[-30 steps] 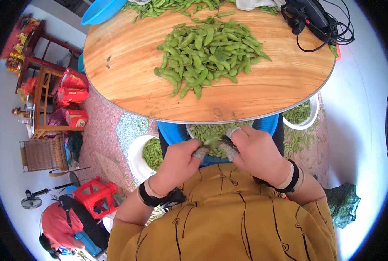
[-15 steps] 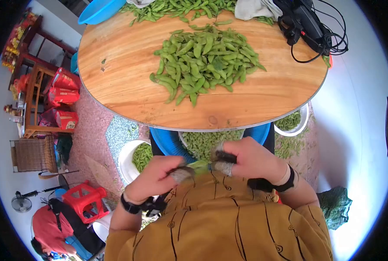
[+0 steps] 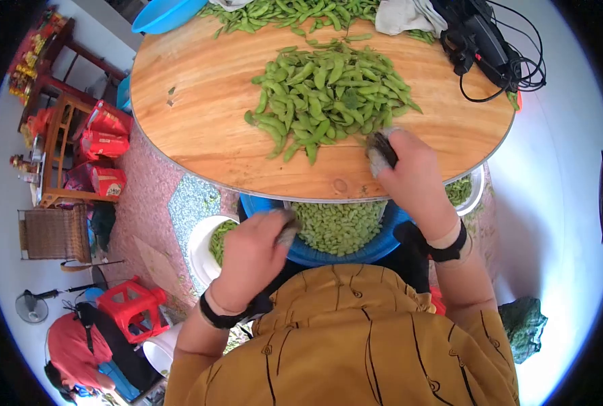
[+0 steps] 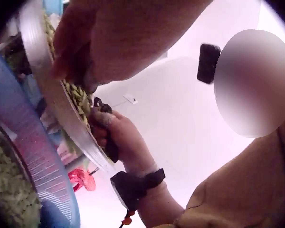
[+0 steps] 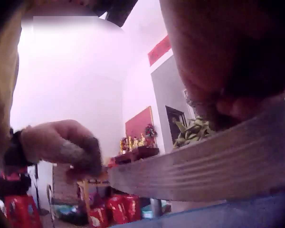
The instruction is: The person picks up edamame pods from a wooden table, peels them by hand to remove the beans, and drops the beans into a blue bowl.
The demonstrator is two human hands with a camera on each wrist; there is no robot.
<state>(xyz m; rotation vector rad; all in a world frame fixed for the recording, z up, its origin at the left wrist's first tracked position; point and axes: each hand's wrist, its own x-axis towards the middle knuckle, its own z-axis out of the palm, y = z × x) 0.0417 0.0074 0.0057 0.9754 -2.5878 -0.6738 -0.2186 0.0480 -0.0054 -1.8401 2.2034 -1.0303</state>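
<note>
On the round wooden table [image 3: 200, 128], the right hand [image 3: 410, 172] rests at the near edge of the pile of green pods [image 3: 328, 88], fingers curled; I cannot tell whether it grips a pod. Below the table edge, the left hand [image 3: 254, 254] hovers beside the blue basin of shelled beans [image 3: 339, 227], fingers curled, their hold unclear.

white walls; speckled pink floor [image 3: 149, 203]; wooden shelf [image 3: 61, 159] at left; wicker chair [image 3: 52, 235]; red plastic stool [image 3: 136, 308]; standing fan [image 3: 34, 304].

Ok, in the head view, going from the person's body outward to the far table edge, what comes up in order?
Yellow shirt → left hand → bowl of shelled beans → right hand → pile of bean pods → blue basin.
</note>
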